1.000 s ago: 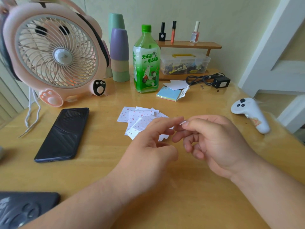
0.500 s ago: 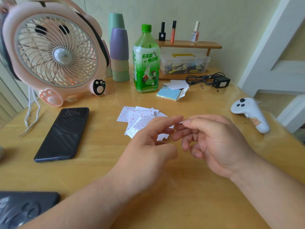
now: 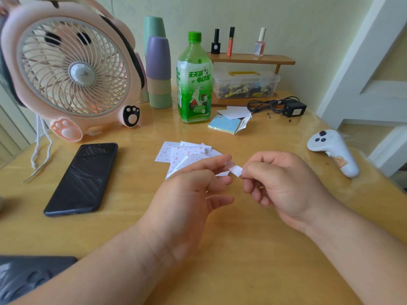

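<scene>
Both hands are close together above the yellow wooden table (image 3: 242,249), each pinching one end of a small white paper slip (image 3: 235,169). The left hand (image 3: 189,190) grips the left end between thumb and forefinger. The right hand (image 3: 284,186) nips the right end, its other fingers curled. The slip hangs in the air between the fingertips, just in front of the loose pile of white cherry-print paper squares (image 3: 182,151) lying on the table (probably the same lot, can't confirm). The step in hand reads as peeling or pulling the slip apart. To do it well: pinch right at the edges and pull slowly and evenly outward with no twist, since thin paper will likely tear crooked. Work low over the table so a dropped bit lands near the pile. A black smartphone (image 3: 82,178) lies to the left and a white game controller (image 3: 332,150) to the right, both well apart from the hands.
</scene>
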The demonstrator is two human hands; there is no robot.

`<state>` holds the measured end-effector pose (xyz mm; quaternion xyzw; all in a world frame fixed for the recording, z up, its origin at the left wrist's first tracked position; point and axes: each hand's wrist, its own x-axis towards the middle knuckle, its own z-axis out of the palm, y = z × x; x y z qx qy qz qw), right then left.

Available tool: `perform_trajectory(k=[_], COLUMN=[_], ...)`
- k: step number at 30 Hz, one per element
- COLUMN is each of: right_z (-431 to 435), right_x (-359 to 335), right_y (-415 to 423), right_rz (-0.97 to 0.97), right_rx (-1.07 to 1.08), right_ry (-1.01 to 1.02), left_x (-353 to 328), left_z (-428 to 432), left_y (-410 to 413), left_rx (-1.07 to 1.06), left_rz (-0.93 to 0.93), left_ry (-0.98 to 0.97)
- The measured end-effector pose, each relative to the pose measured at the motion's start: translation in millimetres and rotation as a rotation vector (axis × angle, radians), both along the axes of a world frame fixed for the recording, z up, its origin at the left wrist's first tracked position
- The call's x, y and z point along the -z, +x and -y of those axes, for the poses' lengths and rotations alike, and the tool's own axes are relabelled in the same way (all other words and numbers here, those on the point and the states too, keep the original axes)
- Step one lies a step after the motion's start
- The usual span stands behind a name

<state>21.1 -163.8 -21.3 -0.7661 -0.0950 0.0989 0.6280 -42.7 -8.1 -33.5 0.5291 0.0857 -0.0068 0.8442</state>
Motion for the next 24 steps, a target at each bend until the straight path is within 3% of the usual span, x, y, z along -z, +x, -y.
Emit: perform_trajectory(k=[5,10,17,24], right_z=[18.1,37.1,25.3,21.0], right_x=[-3.0,3.6,18.7,14.0], right_y=[23.7,59.8,71.7,63.4], right_rz=[0.346,0.427,0.448,0.673], right_rx=[0.145,0.255,0.182,0.27], right_ry=[-0.323,-0.577,-0.705,-0.725], left_x=[-3.2,-9.1,-7.9,-6.8], left_z=[-7.2,-7.5,-7.2,-14.1], left_y=[7.5,7.6,8.5,11.2], left_rx=[-0.18,-0.242,-0.245,-0.3], left_rz=[-0.104,-0.137,-0.143,-0.089], left_ry=[0.004,0.005,0.035,0.113])
